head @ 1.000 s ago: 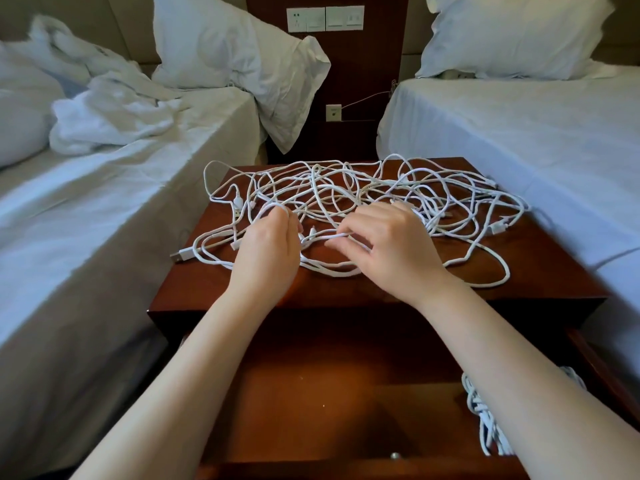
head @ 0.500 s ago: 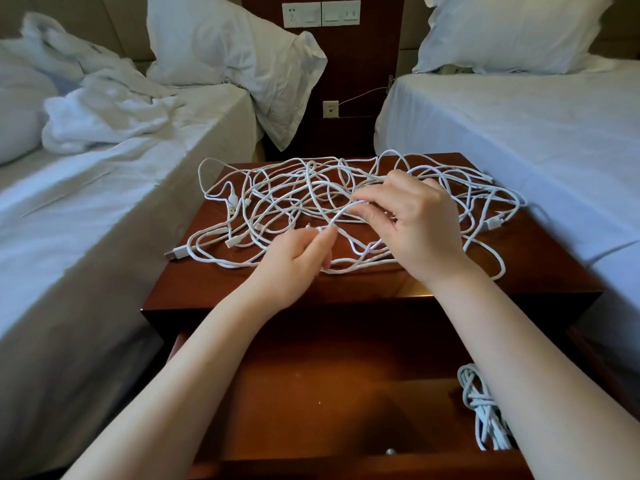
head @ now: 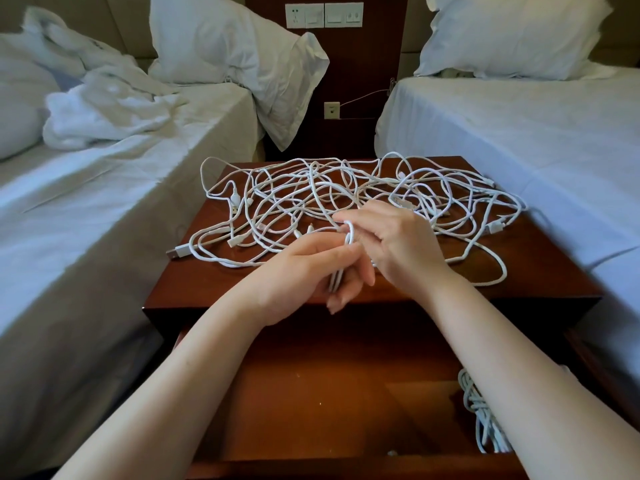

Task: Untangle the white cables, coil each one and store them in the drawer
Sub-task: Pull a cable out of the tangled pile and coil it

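Two hands busy | my left hand (head: 304, 268) grips a doubled white cable (head: 336, 278) | my right hand (head: 398, 244) pinches its loop (head: 349, 234) | tangle (head: 311, 192) behind on tabletop (head: 187, 282) | coiled cable (head: 483, 420) in open drawer (head: 311, 393)

Left grip (head: 304, 268), right grip (head: 398, 244), both curled.

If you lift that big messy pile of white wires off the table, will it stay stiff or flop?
Probably floppy: the tangled cables lie in loose curves on the nightstand, and the piece in the left hand bends into a soft loop. Lifting one would likely drag others along, since they criss-cross. They look thin, so probably light.
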Available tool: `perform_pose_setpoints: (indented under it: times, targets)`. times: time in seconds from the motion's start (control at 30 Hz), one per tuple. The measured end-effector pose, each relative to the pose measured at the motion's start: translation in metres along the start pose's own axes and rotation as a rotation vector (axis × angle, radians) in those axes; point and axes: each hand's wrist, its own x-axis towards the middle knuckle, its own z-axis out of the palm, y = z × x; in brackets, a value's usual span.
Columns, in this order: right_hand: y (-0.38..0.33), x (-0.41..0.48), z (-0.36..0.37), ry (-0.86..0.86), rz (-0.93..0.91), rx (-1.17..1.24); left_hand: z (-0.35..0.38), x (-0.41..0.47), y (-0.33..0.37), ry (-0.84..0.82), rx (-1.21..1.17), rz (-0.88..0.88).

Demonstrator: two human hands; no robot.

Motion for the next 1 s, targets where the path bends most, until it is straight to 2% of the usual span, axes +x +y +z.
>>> perform_pose_setpoints:
  times: [0.1, 0.27, 0.33, 0.5, 0.63, 0.87, 1.0]
  targets:
    - [-0.010, 0.000, 0.007, -0.072, -0.020, 0.013, -0.004, -0.001, 0.001, 0.051, -0.031, 0.071]
    - [-0.023, 0.000, 0.013, -0.070, -0.121, -0.096, -0.010, 0.001, 0.002, 0.132, -0.195, 0.179]
    - [-0.026, -0.002, 0.018, -0.125, -0.144, -0.142, -0.011, 0.003, 0.001, 0.182, -0.236, 0.210]
    - [-0.033, 0.002, 0.016, -0.456, -0.103, -0.182, -0.016, 0.006, -0.004, 0.469, -0.257, 0.248]
    - [-0.038, 0.002, 0.016, -0.450, -0.089, -0.208, -0.014, 0.011, -0.006, 0.686, -0.232, 0.250]
    - [-0.035, 0.000, 0.014, -0.386, -0.117, -0.131, -0.037, 0.013, -0.022, 1.049, 0.042, 0.273]
    - [-0.035, 0.003, 0.011, -0.300, -0.133, -0.149, -0.046, 0.009, -0.027, 1.265, 0.394, 0.270]
